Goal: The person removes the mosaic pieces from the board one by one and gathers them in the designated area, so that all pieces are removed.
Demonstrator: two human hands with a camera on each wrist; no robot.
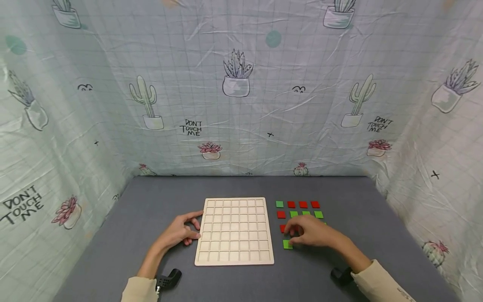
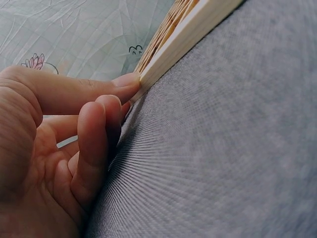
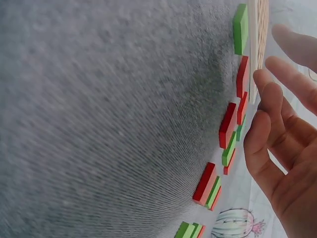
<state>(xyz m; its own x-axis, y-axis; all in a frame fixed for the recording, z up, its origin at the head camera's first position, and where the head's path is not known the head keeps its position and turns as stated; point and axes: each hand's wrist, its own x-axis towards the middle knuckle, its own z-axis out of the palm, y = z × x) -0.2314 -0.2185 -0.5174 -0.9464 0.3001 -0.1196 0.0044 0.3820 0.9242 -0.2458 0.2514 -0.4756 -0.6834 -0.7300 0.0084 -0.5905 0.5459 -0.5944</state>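
Observation:
A pale wooden grid board [image 1: 235, 231] with raised square cells lies flat on the grey table. My left hand [image 1: 176, 233] rests at its left edge, index finger and thumb spread along it. The left wrist view shows the thumb [image 2: 126, 85] straight against the side of the board, the other fingers loosely bent. Over the front of the square tiles hovers my right hand [image 1: 312, 230], holding nothing, its fingers relaxed and apart. Its thumb is close above the nearest green tile [image 1: 285, 245]. Just behind, a red tile [image 1: 282, 228] is partly covered by the fingers.
Right of the board, red and green tiles stand in rows, among them a darker green tile [image 1: 279, 204] and a red tile [image 1: 315, 204] at the back. Some are hidden under the right hand. A printed cloth [image 1: 241, 113] walls the table behind and at both sides.

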